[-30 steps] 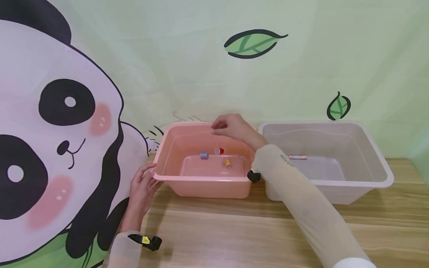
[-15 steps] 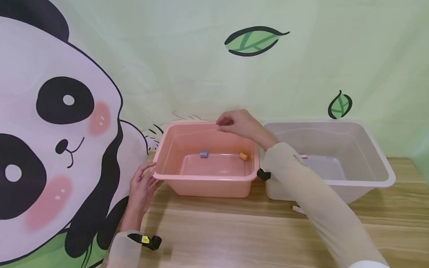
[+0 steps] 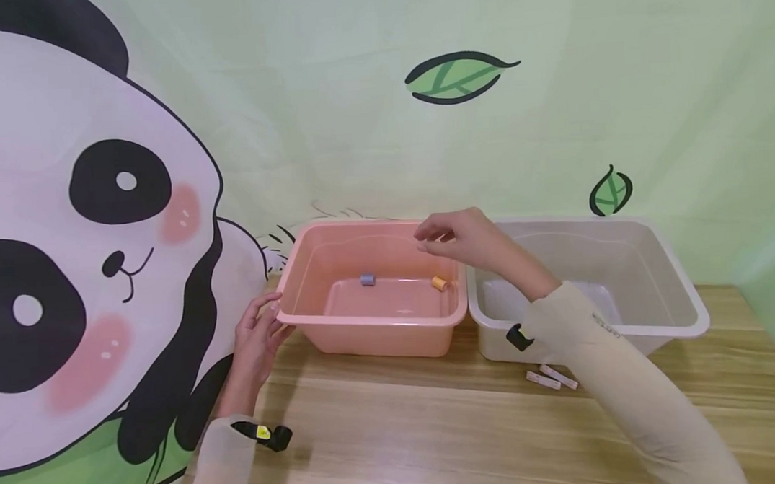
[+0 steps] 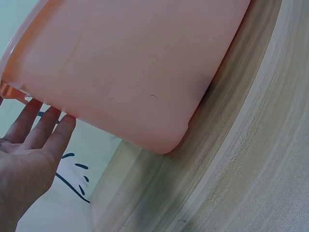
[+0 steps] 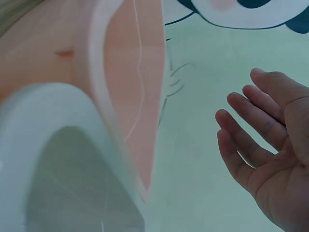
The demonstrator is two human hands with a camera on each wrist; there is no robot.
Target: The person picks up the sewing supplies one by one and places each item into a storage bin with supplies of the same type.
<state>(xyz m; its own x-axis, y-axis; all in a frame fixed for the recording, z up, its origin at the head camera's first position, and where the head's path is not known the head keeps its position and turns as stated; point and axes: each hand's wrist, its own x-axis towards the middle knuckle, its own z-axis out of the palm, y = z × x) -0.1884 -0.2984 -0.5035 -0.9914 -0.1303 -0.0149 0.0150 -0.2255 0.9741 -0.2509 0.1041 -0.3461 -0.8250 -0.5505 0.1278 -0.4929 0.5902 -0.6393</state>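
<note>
My left hand (image 3: pixel 255 341) touches the left end of the pink plastic bin (image 3: pixel 372 338) in the head view. Its extended fingertips (image 4: pixel 66 124) meet the bin just under the rim in the left wrist view. Relaxed and holding nothing, my right hand (image 3: pixel 462 239) hovers over the gap between the pink bin and the grey bin (image 3: pixel 671 273). The right wrist view shows that hand (image 5: pixel 275 140) with fingers loosely bent and apart. On the pink bin's floor lie a small blue cylinder (image 3: pixel 367 280) and, near the right wall, a small orange cylinder (image 3: pixel 439 283).
Two short pale strips (image 3: pixel 544 380) lie on the wooden table (image 3: pixel 396 429) in front of the grey bin. Part of the grey bin's inside is hidden by my right forearm. A panda-print cloth (image 3: pixel 330 114) hangs right behind both bins.
My right hand has moved right, from over the pink bin towards the grey one. The orange cylinder has shifted right, and a red-and-white piece no longer shows. My left hand stays put.
</note>
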